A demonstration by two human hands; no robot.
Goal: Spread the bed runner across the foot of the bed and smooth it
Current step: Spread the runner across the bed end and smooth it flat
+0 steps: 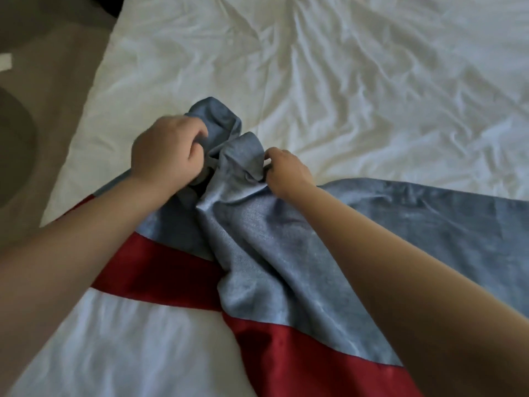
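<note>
Head view, looking down over the person's arms at the bed. The bed runner (pixel 272 253) is blue-grey with a red band (pixel 160 267) along its near edge, and it's only partly laid out. The right-hand stretch lies fairly flat on the white duvet (pixel 343 67) and runs off toward the right edge of the shot. The middle bit is bunched into a crumpled heap that sticks up between the two hands.

The left hand (pixel 166 150) has its fingers curled tight into the upper lump of blue fabric, so that's a proper fistful. The right hand (pixel 286 170) is just beside it on the other side of the heap, pinching a fold of the same fabric between thumb and fingers. The hands are close together but not touching, with only the gathered cloth between them. Both forearms are bare and reach in from the bottom corners.

The duvet is pretty wrinkled all over the far side. More white bedding shows below the red band at bottom left. Off the bed's left edge there's beige floor (pixel 57 67) with a dark rounded patch (pixel 14 144) on it and a small white scrap (pixel 5 62) right at the frame edge, can't tell what either one is.
</note>
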